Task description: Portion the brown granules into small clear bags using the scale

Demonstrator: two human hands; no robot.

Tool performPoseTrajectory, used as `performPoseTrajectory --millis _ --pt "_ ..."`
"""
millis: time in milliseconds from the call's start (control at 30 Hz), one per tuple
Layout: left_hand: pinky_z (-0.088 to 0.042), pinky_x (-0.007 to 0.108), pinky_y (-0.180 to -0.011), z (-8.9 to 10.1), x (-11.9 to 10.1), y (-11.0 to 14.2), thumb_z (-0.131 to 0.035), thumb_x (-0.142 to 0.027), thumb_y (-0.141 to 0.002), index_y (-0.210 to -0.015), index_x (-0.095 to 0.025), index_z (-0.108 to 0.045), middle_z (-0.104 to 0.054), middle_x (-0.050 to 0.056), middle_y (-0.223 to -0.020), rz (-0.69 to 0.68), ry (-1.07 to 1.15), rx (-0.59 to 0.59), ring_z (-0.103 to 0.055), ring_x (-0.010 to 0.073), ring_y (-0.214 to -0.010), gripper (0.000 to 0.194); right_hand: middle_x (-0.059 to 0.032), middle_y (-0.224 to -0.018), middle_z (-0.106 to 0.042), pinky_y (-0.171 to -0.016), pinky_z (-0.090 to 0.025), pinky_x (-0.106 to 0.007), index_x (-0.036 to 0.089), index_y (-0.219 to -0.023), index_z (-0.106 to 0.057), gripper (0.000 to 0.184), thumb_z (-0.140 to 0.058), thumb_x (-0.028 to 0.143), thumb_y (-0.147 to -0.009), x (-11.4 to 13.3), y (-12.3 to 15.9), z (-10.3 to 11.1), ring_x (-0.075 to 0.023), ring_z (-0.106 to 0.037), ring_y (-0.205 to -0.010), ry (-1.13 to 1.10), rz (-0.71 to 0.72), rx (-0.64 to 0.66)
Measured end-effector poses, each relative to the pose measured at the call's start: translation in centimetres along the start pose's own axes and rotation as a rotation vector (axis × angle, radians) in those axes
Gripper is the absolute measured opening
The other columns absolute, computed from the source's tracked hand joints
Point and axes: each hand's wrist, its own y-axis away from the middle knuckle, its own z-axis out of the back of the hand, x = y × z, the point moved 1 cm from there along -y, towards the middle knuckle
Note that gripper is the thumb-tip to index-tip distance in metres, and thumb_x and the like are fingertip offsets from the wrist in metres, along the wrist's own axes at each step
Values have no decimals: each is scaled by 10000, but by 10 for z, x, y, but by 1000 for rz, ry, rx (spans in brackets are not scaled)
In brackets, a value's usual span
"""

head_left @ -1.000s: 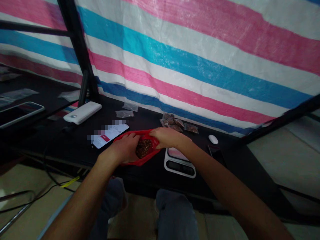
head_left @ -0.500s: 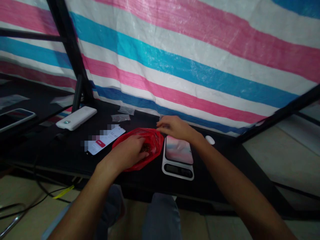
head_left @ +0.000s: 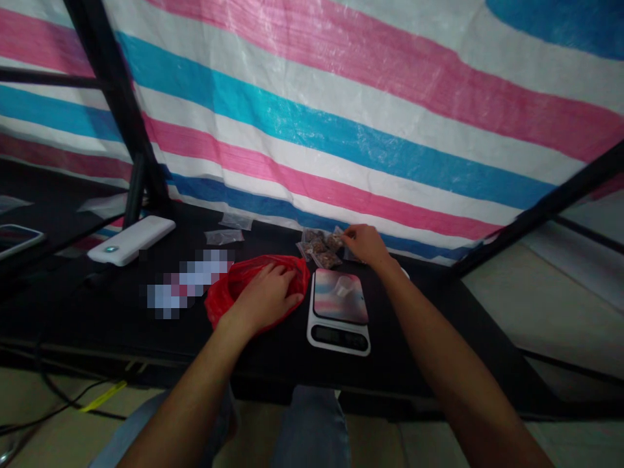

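Note:
A red plastic bag (head_left: 229,289) lies on the black table (head_left: 88,305). My left hand (head_left: 268,299) rests in its mouth with curled fingers, hiding what is inside. To the bag's right stands a small digital scale (head_left: 339,312) with a shiny platform. Behind the scale lie several small clear packets of brown bits (head_left: 319,248). My right hand (head_left: 364,242) reaches over the scale to those packets, its fingertips pinching at one of them.
A phone (head_left: 185,286) lies left of the bag, and a white power bank (head_left: 130,239) sits further back left. Two empty clear packets (head_left: 225,235) lie near the striped tarp (head_left: 341,117). Black frame posts (head_left: 112,97) stand at left and right. Another phone (head_left: 14,239) is far left.
My right hand left the bag's rim, passed over the scale and reached back to the filled packets. My left hand sank deeper into the red bag. The view shifted right.

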Motion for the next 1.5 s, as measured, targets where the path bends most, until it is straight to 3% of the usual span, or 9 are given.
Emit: performPoseTrajectory --millis 133,200,367,533,733,967,1133,1267,1500 --pt "-398 490 -1222 16 -3 2 -452 -329 -1054 -1215 -78 -731 -695 232 -1383 -17 15 -103 -577 369 -1385 409 -93 -859 -805 -756 -610 -304 131 -936 -810 253 -728 370 -922 1 12 30 -216 -758 -817 -691 -199 -172" --pt "-487 444 -1094 33 -5 9 -411 -359 -1070 -1138 -143 -734 -742 186 -1295 3 101 -120 -674 324 -1230 395 -59 -850 -792 -770 -628 -278 154 -892 -800 249 -811 398 -845 10 29 41 -179 -750 -807 -1086 -190 -183" --pt "-443 345 -671 85 -9 44 -432 -580 -1027 -826 -212 -681 -737 67 -800 181 198 -300 -679 255 -760 487 -15 -825 -760 -718 -637 -226 180 -895 -791 411 -963 463 -651 57 77 53 -124 -722 -742 -1480 -88 49" --pt "-363 276 -550 109 -14 67 -496 -676 -966 -676 -210 -572 -577 -6 -604 194 436 -403 -522 164 -591 554 13 -688 -696 -597 -573 -214 167 -812 -751 416 -924 530 -702 111 96 49 -102 -655 -603 -1445 72 305" --pt "-419 272 -569 93 4 57 -536 -626 -947 -734 -198 -632 -624 -2 -649 97 538 -184 -558 169 -612 487 8 -658 -692 -598 -509 -233 165 -782 -720 357 -902 470 -752 144 95 25 -120 -632 -605 -1271 205 438" --pt "-562 310 -716 78 20 51 -572 -606 -964 -869 -197 -635 -721 24 -794 52 850 101 -689 189 -721 424 -18 -736 -738 -629 -490 -249 167 -784 -708 248 -822 377 -852 142 96 1 -140 -657 -667 -1157 267 465" --pt "-558 302 -792 71 30 49 -587 -518 -996 -864 -203 -641 -733 16 -855 -3 871 141 -697 190 -814 345 -32 -838 -777 -746 -557 -286 188 -848 -657 203 -808 323 -857 141 100 -1 -176 -733 -801 -1306 313 575" --pt "-538 292 -773 71 29 48 -580 -481 -1010 -857 -206 -654 -732 14 -832 -34 866 199 -677 182 -778 323 -2 -789 -729 -692 -515 -256 207 -782 -567 194 -714 263 -895 136 100 -4 -148 -682 -751 -1238 319 485" --pt "-513 277 -703 73 20 45 -582 -471 -971 -803 -206 -614 -664 -7 -729 9 739 92 -634 170 -703 316 29 -678 -634 -599 -397 -238 189 -715 -624 181 -633 238 -889 130 96 -8 -114 -563 -628 -1033 369 374"
